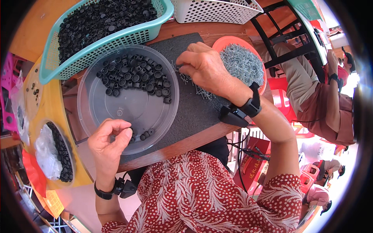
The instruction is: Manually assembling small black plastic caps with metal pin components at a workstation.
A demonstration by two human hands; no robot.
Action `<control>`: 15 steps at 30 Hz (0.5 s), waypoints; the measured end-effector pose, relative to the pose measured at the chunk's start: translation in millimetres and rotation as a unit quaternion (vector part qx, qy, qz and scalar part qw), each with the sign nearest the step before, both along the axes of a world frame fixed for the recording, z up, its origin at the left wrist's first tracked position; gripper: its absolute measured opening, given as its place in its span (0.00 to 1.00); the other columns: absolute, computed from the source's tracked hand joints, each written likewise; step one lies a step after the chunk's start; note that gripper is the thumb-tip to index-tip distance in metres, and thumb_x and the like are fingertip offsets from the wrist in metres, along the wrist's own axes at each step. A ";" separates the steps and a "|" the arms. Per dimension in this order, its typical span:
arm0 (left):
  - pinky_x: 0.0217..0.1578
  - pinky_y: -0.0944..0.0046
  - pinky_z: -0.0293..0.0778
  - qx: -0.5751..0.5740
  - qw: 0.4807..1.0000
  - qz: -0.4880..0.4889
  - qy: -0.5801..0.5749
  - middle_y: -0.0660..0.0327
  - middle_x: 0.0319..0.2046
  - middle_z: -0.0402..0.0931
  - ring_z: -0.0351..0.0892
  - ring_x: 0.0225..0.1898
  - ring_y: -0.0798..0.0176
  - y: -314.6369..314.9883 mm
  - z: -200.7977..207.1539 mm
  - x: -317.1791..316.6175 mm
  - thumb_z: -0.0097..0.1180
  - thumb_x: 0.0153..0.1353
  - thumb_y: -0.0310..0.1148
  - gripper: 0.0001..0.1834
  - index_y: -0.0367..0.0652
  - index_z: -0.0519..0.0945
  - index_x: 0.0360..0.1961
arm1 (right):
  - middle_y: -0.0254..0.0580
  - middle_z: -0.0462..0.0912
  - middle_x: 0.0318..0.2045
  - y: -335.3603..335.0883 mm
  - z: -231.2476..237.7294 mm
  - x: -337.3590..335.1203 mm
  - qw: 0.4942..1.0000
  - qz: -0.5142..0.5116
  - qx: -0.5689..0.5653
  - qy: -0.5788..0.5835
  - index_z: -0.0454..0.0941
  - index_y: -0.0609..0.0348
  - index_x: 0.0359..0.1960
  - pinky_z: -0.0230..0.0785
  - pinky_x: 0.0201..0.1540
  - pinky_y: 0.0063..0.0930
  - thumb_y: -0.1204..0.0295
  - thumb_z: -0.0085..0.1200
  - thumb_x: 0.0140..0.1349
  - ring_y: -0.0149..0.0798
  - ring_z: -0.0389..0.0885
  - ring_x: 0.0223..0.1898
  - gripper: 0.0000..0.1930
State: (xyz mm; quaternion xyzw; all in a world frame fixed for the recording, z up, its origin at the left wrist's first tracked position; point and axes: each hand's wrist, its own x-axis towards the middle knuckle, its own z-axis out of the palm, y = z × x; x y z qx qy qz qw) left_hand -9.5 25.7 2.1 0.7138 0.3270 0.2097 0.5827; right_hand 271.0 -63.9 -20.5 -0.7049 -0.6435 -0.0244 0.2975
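Observation:
My left hand [108,141] pinches a small black plastic cap, mostly hidden by the fingers, at the near-left rim of a clear round tub [128,105]. Inside that tub, a heap of black plastic caps [134,73] lies toward the far side, and a few more caps [147,134] sit near my left fingertips. My right hand [204,68] is over the dark mat to the right of the tub, its fingers curled together. Loose silver screws [204,93] lie under and beside it. Whatever those fingertips hold is hidden. An orange bowl [262,77] full of screws [239,64] stands just right of my right hand.
A teal basket [105,44] of black parts stands at the back left, with a white basket [217,11] beside it. The dark mat [190,116] reaches the table's wooden front edge [175,149]. On the left, a yellow surface [52,105] carries another container of black parts [64,155]. Another person [311,85] sits at right.

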 end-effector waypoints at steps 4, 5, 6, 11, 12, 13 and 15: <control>0.30 0.77 0.65 -0.022 0.998 0.047 0.018 0.67 0.27 0.73 0.68 0.27 0.76 4.3 -0.5 -3.4 0.58 0.52 0.21 0.05 0.32 0.79 0.31 | 0.40 0.73 0.24 3.4 -6.2 -7.1 1.000 0.024 -0.003 -0.017 0.77 0.59 0.27 0.66 0.34 0.37 0.77 0.60 0.45 0.45 0.72 0.32 0.06; 0.30 0.77 0.65 -0.025 0.998 0.063 0.018 0.68 0.27 0.73 0.68 0.27 0.77 5.9 -1.7 -4.5 0.58 0.53 0.21 0.05 0.32 0.79 0.32 | 0.40 0.72 0.24 3.5 -7.7 -8.4 0.999 0.026 -0.016 -0.021 0.77 0.58 0.27 0.66 0.34 0.37 0.77 0.60 0.45 0.45 0.71 0.32 0.06; 0.30 0.77 0.65 -0.022 0.998 0.061 0.019 0.68 0.27 0.73 0.68 0.27 0.77 7.7 -2.7 -5.8 0.58 0.53 0.21 0.05 0.32 0.79 0.32 | 0.40 0.72 0.24 3.8 -8.9 -9.8 0.999 0.024 -0.014 -0.019 0.77 0.58 0.27 0.66 0.34 0.37 0.77 0.60 0.45 0.45 0.71 0.32 0.06; 0.29 0.79 0.63 0.006 0.995 0.101 0.027 0.71 0.27 0.73 0.67 0.28 0.79 12.0 -6.5 -12.2 0.59 0.55 0.23 0.05 0.35 0.79 0.33 | 0.46 0.73 0.24 4.1 -7.6 -12.2 1.000 0.024 0.008 -0.009 0.75 0.60 0.21 0.67 0.31 0.41 0.78 0.57 0.43 0.49 0.72 0.33 0.04; 0.29 0.79 0.63 0.007 0.994 0.101 0.028 0.71 0.27 0.73 0.67 0.28 0.79 11.8 -6.6 -11.9 0.59 0.55 0.23 0.05 0.35 0.79 0.33 | 0.46 0.73 0.24 5.7 -8.1 -12.8 1.000 0.024 0.009 -0.008 0.75 0.60 0.21 0.67 0.31 0.41 0.78 0.57 0.43 0.49 0.72 0.33 0.04; 0.29 0.79 0.63 0.001 0.994 0.108 0.019 0.71 0.27 0.73 0.67 0.28 0.79 10.9 -6.6 -10.9 0.59 0.55 0.23 0.05 0.34 0.79 0.33 | 0.46 0.73 0.24 8.0 -8.4 -13.3 0.999 0.025 0.022 -0.009 0.75 0.61 0.21 0.67 0.31 0.42 0.78 0.57 0.44 0.49 0.72 0.33 0.03; 0.29 0.79 0.63 -0.003 0.993 0.116 0.010 0.71 0.27 0.73 0.67 0.28 0.80 9.6 -5.5 -9.1 0.59 0.55 0.23 0.05 0.34 0.79 0.33 | 0.47 0.73 0.24 13.2 -11.2 -15.1 0.999 0.026 0.035 -0.009 0.75 0.61 0.20 0.67 0.31 0.42 0.78 0.56 0.44 0.50 0.72 0.33 0.03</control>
